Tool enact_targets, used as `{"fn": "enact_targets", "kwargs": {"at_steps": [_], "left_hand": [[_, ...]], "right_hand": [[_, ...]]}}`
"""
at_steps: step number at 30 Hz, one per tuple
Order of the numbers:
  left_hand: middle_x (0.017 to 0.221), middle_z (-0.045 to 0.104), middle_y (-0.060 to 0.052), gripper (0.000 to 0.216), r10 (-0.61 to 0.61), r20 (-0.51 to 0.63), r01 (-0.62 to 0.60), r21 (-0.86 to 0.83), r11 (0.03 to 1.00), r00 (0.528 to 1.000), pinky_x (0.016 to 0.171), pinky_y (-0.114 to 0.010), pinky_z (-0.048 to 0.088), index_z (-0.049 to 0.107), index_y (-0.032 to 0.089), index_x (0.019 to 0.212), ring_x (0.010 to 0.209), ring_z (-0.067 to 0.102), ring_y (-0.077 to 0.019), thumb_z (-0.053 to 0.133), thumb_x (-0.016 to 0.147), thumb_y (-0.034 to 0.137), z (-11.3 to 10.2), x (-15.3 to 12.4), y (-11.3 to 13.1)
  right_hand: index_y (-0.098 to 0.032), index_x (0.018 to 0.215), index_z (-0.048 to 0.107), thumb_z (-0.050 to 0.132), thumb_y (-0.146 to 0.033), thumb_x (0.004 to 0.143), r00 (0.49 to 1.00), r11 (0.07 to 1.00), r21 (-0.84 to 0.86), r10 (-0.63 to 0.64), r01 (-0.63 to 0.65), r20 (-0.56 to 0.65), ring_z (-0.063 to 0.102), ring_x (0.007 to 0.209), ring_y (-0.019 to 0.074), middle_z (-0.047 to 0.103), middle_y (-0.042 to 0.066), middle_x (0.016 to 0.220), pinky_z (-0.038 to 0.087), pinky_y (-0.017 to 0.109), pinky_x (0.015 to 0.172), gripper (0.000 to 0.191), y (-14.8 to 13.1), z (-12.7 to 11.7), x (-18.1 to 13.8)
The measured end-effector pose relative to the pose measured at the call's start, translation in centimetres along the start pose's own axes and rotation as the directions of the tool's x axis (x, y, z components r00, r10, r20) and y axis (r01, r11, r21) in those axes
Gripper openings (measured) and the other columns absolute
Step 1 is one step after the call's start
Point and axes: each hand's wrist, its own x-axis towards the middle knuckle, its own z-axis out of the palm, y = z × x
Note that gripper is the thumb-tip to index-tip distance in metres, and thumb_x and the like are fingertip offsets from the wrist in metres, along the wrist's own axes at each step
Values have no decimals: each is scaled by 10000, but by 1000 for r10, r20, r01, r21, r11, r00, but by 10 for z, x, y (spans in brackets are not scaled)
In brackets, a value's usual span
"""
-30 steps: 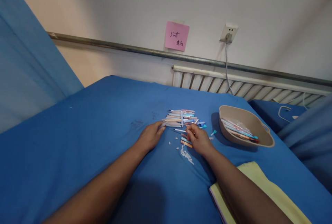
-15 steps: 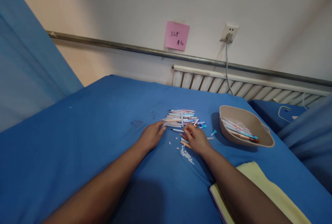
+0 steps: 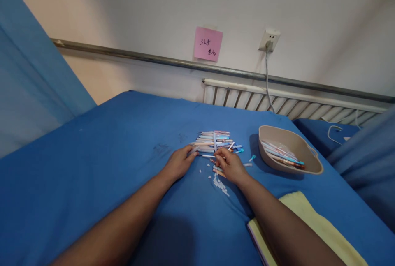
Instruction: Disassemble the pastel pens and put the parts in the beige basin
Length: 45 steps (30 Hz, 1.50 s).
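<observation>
A pile of pens [image 3: 212,137] lies on the blue sheet, most of them side by side with one across the top. At its left end is my left hand [image 3: 180,161], its thumb and fingers closed on a pale pen [image 3: 194,150]. My right hand [image 3: 231,166] is at the near side of the pile, fingertips pinched at the end of a thin white stick with a dark tip, perhaps a pen refill [image 3: 207,156]. Several small white pieces [image 3: 219,184] are scattered below the right hand. More pens stick out partly hidden under that hand.
A beige basket [image 3: 310,166] with pens inside stands to the right. A folded yellow cloth [image 3: 298,202] lies under my right forearm. Along the wall run a metal rail [image 3: 148,58] and a radiator [image 3: 243,95]. A cord [image 3: 267,68] hangs from the socket [image 3: 270,38].
My right hand has shifted slightly left and down, with the thin white stick at its fingertips. The left hand stays almost where it was. The whole view has moved a little.
</observation>
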Motion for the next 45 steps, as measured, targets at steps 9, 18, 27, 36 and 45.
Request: {"fn": "enact_targets", "kwargs": {"at_steps": [9,18,27,36,45], "left_hand": [[947,686,-93,422,-153,-25,119,-513,850,988,649,-257,471,571,128,962,718,613,-143,525,760,496,12,6,-6],[860,697,-43,316,-71,-39,73,68,995,997,687,-300,440,628,198,933,795,625,-219,441,830,429,0,-2,-1],[983,686,-83,329,-75,-15,76,250,965,997,731,-298,430,603,204,1046,892,620,-239,417,869,410,2,-7,10],[983,697,-70,313,-60,-36,65,181,981,998,775,-309,429,617,220,1056,904,624,-239,454,857,399,4,-7,9],[928,701,-69,298,-24,-60,33,153,988,998,731,-302,425,634,213,1012,853,626,-235,471,843,396,5,-6,6]], "right_hand": [[-225,873,539,449,-360,843,999,976,214,22,-28,29,554,565,127,574,-32,640,461,232,534,165,0,-5,1],[-213,834,552,438,-293,842,999,995,-99,8,-11,-36,516,493,114,605,-31,624,373,209,487,139,3,-22,1],[-212,811,548,430,-295,844,1000,993,-119,16,-17,-11,509,490,113,588,-37,599,362,206,485,149,3,-16,4],[-212,804,544,430,-277,848,1000,993,-115,-17,19,20,526,518,120,584,-33,603,377,214,517,139,-1,-16,3],[-221,908,563,450,-266,858,997,991,-129,-12,22,76,606,619,139,636,-12,683,427,221,576,132,3,-6,5]]}}
